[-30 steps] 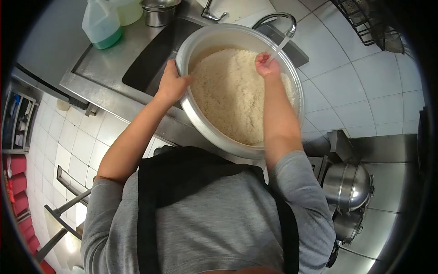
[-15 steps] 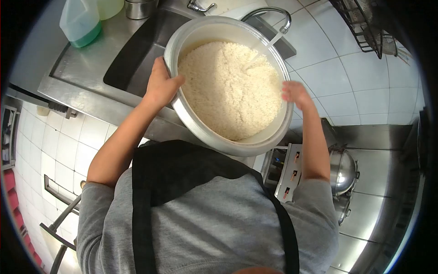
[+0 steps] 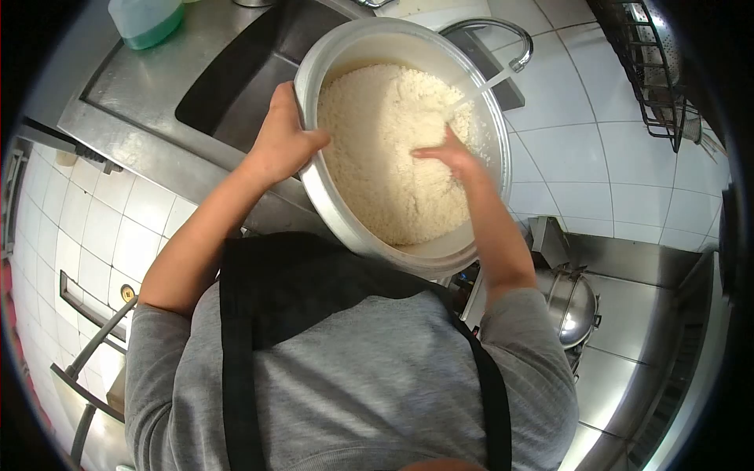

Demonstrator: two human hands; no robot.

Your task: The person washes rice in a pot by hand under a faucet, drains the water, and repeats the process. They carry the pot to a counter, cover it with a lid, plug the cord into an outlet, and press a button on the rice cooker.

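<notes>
A large round metal pot (image 3: 339, 224) is tilted over the sink's edge, holding a mass of white rice (image 3: 385, 165). My left hand (image 3: 287, 141) grips the pot's left rim, thumb over the lip and fingers on the outside. Over the rice at the right side is my right hand (image 3: 452, 155), its fingers spread and holding nothing; whether the fingertips touch the grains is hard to tell. Water streams from the curved faucet (image 3: 518, 61) into the pot, landing just above my right hand.
A dark sink basin (image 3: 236, 86) lies left of the pot, set in a steel counter (image 3: 149, 86). A jug of green liquid (image 3: 149, 23) stands at the upper left. At the upper right hangs a black wire rack (image 3: 648, 71). A domed metal lid (image 3: 573, 306) sits at the right.
My right hand has left the pot's right rim and moved left over the rice. My left hand keeps its grip. The view has shifted slightly.
</notes>
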